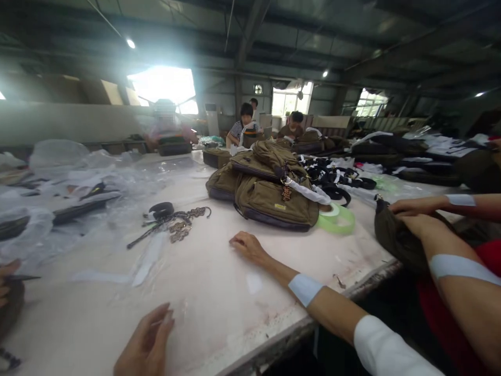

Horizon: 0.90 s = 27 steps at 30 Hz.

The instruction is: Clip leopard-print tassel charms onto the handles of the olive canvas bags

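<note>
Neither of my grips holds anything. The right hand (248, 247) rests empty on the bench (211, 292), fingers loosely curled, and the left hand (147, 342) hovers open near the bench's lower edge, fingers spread a little. The closest thing is an olive canvas satchel (274, 206), lying ahead of the right hand and a short way beyond its fingertips. Its long axis runs roughly across the bench, so the right hand is clearly the nearer of my two, and nothing stands between them. A roll of green tape (336, 219) touches the satchel's right end, and more olive bags (223, 183) are heaped against its far side. Well left of it lies a tangle of dark chain and strap (174, 224), with plastic sheeting (66, 183) spread beyond. By the bench's right edge, a co-worker's hands (415, 216) clasp a dark olive bag (395, 235); those aren't mine.
</note>
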Available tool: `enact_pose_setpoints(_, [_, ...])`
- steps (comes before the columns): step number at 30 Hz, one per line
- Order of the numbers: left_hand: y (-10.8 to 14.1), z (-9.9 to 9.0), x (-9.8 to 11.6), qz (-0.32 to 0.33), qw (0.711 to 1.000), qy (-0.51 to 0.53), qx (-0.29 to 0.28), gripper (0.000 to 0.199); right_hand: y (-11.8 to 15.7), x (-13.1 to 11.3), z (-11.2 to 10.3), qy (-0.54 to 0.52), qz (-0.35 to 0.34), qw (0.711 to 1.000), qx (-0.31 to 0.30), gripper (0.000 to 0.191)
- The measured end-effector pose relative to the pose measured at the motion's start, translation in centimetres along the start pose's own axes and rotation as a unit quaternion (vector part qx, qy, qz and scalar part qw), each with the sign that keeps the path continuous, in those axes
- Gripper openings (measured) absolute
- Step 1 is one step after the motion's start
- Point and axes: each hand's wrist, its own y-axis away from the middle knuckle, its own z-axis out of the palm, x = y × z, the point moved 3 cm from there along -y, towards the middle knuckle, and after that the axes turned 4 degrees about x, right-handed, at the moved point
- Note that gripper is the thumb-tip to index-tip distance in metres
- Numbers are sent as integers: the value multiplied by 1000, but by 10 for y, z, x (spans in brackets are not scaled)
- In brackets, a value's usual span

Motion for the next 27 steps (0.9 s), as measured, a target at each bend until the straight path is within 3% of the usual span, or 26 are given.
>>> enact_pose_setpoints(2, [6,25,41,105,990,29,-96,41,-1,0,-2,-5,16,1000,-2,16])
enact_pose_setpoints(5, [27,71,93,271,939,9,-212,36,-1,-3,-5,-11,25,1000,-5,17])
enact_pose_setpoints(7, [41,98,109,357,891,-49,-276,42,0,-5,-5,-15,20,1000,-2,17])
enact_pose_setpoints(10, [43,118,104,436,835,-137,-306,51,2,-4,-3,-18,-2,1000,7,14])
enact_pose_setpoints(13, [19,113,81,457,823,-208,-267,54,1,1,0,-15,-22,1000,8,12])
enact_pose_setpoints(18, [-41,85,51,408,843,-301,-181,47,2,2,0,-29,-27,999,3,11])
enact_pose_setpoints(27, [-120,54,32,287,878,-339,-178,38,11,-2,2,-61,-29,997,-26,13])
